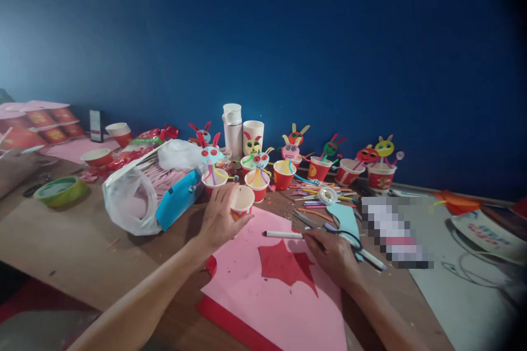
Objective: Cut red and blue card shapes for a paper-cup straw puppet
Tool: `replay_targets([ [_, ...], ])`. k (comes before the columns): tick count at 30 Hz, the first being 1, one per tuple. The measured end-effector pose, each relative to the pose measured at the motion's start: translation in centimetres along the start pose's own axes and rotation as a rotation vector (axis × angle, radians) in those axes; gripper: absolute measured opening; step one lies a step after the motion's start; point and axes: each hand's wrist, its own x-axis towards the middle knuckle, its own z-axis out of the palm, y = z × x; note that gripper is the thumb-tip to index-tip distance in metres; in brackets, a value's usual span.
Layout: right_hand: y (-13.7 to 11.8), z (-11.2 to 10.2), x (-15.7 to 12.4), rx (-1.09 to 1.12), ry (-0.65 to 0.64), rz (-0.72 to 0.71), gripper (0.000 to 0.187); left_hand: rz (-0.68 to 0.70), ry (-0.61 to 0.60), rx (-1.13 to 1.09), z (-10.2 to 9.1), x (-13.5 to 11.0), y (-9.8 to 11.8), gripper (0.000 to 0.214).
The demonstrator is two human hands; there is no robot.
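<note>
My left hand [218, 219] is wrapped around a red-and-white paper cup [244, 201] standing at the top edge of a pink sheet of paper [284, 296]. My right hand [333, 255] rests on the pink sheet's right side, its fingers pinched on a white marker pen [282, 235] that points left. A jagged hole in the pink sheet shows red paper [286, 266] beneath. Scissors [325, 227] lie just beyond my right hand.
A row of paper cups with paper animal faces [288, 167] lines the back of the wooden table [61, 241]. A plastic bag with pink strips [135, 197], a blue pouch [177, 200], a green tape roll [60, 191], a white flask [233, 129], loose straws and a clear tape roll [328, 196] lie around.
</note>
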Motion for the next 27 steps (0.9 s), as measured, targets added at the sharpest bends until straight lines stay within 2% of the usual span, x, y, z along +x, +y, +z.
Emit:
replay_targets([
  [2, 0.0, 0.1, 0.0, 0.019, -0.013, -0.001, 0.021, 0.009, -0.006, -0.023, 0.2, 0.0, -0.1, 0.058],
  [5, 0.0, 0.1, 0.0, 0.052, -0.021, 0.0, 0.02, -0.024, -0.011, -0.063, 0.6, -0.2, -0.1, 0.063],
  [10, 0.2, 0.1, -0.2, 0.07, -0.023, 0.02, 0.019, -0.142, -0.005, -0.144, 1.2, -0.4, -0.4, 0.069],
  [16, 0.0, 0.3, -0.1, 0.089, -0.047, 0.03, 0.02, -0.295, -0.091, -0.28, 1.5, -0.2, -0.5, 0.066],
  [23, -0.1, 0.4, -0.1, 0.069, -0.019, 0.022, 0.023, -0.21, -0.153, -0.409, 0.3, -0.9, 0.2, 0.077],
  [27, -0.2, 0.2, -0.1, 0.096, -0.009, 0.03, 0.022, -0.115, -0.288, -0.427, -0.4, -1.3, 1.0, 0.076],
])
